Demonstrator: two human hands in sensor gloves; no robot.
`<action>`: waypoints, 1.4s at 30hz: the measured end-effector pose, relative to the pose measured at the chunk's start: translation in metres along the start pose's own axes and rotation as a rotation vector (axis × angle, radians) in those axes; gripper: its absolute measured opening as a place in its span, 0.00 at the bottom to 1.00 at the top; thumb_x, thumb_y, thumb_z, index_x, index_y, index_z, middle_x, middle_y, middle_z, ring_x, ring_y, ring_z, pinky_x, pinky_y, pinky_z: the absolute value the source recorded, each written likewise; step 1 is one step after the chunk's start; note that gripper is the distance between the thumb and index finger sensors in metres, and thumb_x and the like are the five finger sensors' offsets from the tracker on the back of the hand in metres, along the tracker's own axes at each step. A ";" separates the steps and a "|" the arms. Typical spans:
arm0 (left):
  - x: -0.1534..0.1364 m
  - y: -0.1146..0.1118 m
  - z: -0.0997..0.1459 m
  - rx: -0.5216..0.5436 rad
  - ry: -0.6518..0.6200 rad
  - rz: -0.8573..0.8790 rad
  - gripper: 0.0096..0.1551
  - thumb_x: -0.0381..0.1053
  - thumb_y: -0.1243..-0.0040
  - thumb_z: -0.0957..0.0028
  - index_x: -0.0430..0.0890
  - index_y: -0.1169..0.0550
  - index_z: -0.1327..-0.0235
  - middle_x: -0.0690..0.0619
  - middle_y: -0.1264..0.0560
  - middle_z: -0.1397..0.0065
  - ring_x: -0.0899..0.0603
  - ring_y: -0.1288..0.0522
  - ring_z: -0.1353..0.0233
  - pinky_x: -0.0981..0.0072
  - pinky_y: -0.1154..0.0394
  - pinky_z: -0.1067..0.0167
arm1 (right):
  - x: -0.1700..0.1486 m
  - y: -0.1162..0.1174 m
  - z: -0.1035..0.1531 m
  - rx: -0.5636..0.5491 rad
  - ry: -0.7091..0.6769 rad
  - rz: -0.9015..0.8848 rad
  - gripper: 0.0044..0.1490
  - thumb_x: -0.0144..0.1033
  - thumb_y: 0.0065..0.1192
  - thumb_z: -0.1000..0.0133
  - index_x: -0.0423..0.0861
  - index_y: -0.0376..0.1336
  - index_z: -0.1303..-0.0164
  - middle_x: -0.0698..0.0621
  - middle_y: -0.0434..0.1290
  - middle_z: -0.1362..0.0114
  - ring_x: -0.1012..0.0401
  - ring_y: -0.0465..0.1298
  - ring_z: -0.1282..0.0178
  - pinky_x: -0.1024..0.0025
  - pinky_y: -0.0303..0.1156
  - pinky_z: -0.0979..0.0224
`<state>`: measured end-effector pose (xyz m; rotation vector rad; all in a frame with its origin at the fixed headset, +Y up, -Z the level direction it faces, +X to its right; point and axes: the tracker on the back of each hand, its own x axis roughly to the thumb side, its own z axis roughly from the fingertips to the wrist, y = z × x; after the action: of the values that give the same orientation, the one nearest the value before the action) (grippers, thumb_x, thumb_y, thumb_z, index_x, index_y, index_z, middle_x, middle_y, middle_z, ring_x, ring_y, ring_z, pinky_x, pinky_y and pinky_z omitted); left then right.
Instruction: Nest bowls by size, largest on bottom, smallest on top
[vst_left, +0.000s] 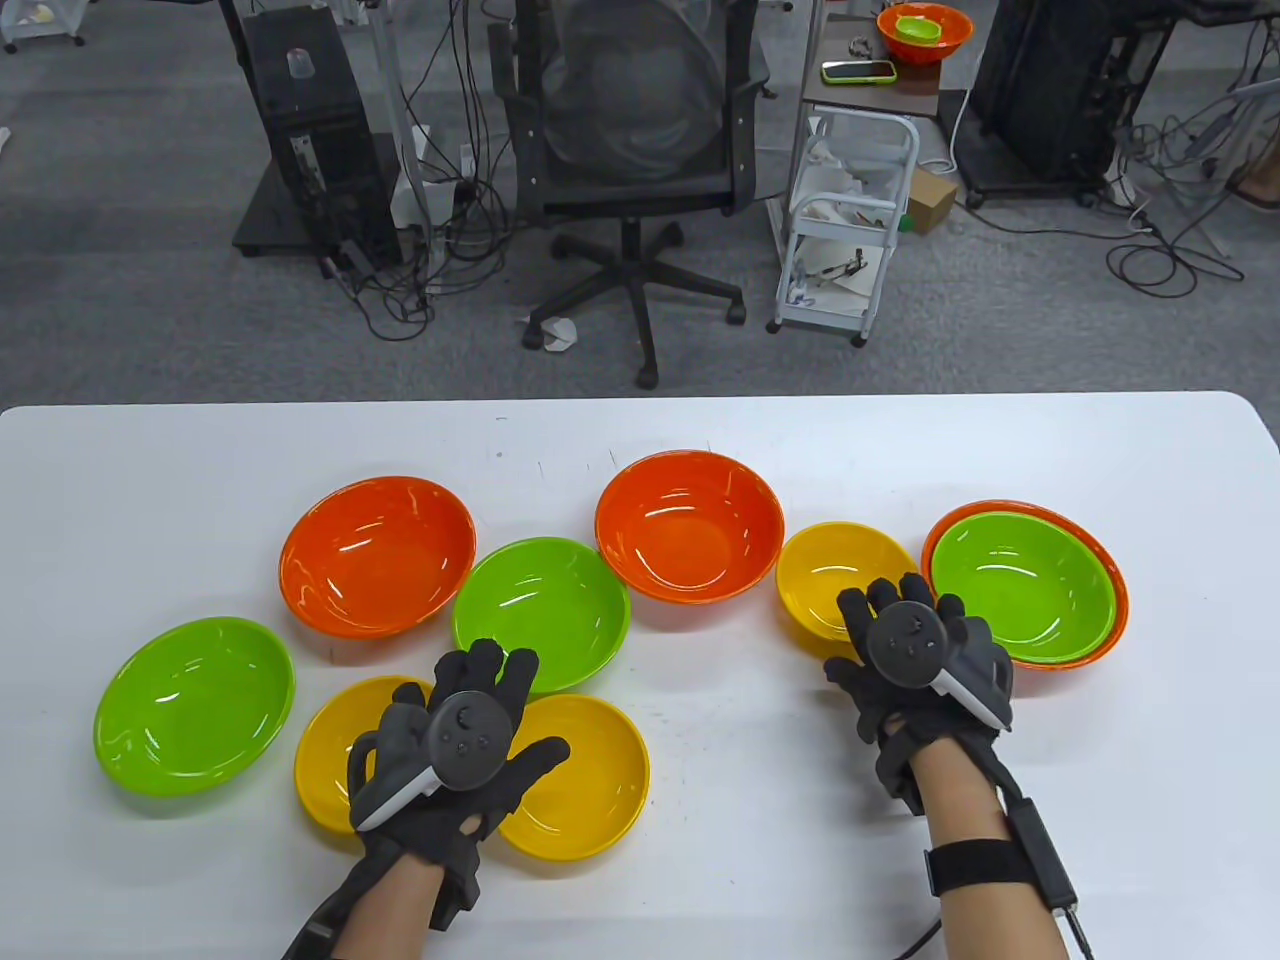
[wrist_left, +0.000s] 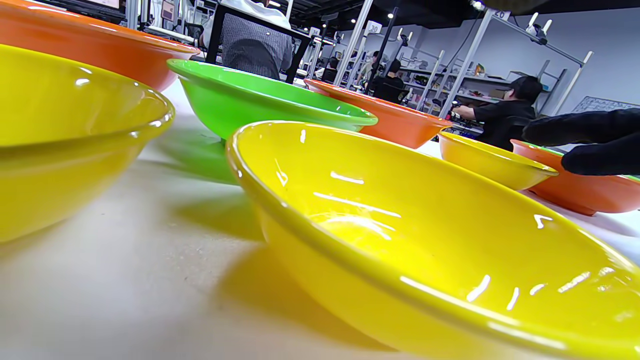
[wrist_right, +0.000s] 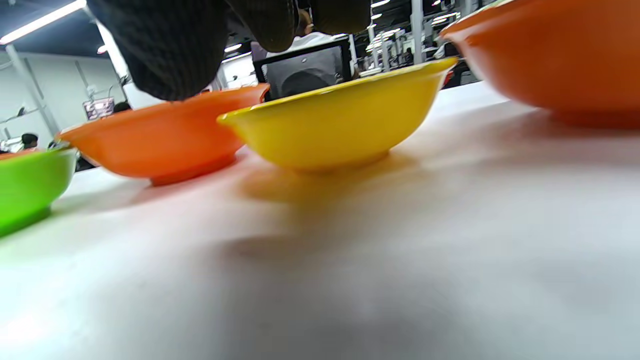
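Note:
Several bowls stand on the white table (vst_left: 1100, 800). Two orange bowls (vst_left: 377, 555) (vst_left: 689, 525) are at the back. A green bowl (vst_left: 541, 612) sits between them and another green bowl (vst_left: 195, 703) is at far left. At right, a green bowl (vst_left: 1020, 580) is nested in an orange bowl (vst_left: 1118, 620). My left hand (vst_left: 505, 705) hovers open with fingers spread, between two yellow bowls (vst_left: 330, 750) (vst_left: 590, 790). My right hand (vst_left: 860, 635) is open over the near rim of a third yellow bowl (vst_left: 835, 585). In the right wrist view its fingers (wrist_right: 170, 45) hang clear of that bowl (wrist_right: 340, 125).
The table's far edge (vst_left: 640, 398) runs behind the bowls. Beyond it are an office chair (vst_left: 640, 150) and a white cart (vst_left: 850, 220) on the floor. Bare tabletop lies along the front right, near my right forearm.

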<state>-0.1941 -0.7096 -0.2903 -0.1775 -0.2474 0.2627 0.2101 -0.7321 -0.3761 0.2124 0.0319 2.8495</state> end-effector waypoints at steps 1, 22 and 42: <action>0.000 0.000 0.000 -0.001 0.000 0.000 0.53 0.74 0.56 0.50 0.53 0.55 0.15 0.39 0.59 0.12 0.26 0.58 0.14 0.19 0.58 0.29 | 0.003 0.003 -0.002 0.009 -0.008 0.005 0.48 0.47 0.65 0.47 0.45 0.51 0.19 0.39 0.48 0.15 0.37 0.37 0.16 0.35 0.30 0.25; 0.001 -0.002 -0.001 -0.019 -0.003 0.003 0.53 0.74 0.56 0.49 0.53 0.55 0.15 0.40 0.59 0.11 0.27 0.58 0.14 0.20 0.59 0.29 | 0.005 0.022 -0.007 0.079 -0.015 0.049 0.47 0.42 0.66 0.46 0.43 0.50 0.20 0.37 0.59 0.19 0.36 0.50 0.18 0.38 0.37 0.22; 0.000 -0.002 -0.002 -0.037 0.007 0.001 0.53 0.73 0.55 0.49 0.53 0.55 0.15 0.39 0.59 0.12 0.26 0.57 0.14 0.20 0.58 0.29 | 0.022 0.028 -0.003 0.078 -0.084 0.189 0.33 0.29 0.70 0.48 0.38 0.65 0.32 0.41 0.74 0.40 0.38 0.71 0.37 0.35 0.62 0.29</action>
<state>-0.1928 -0.7120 -0.2915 -0.2147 -0.2453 0.2590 0.1812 -0.7524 -0.3750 0.3693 0.1119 3.0264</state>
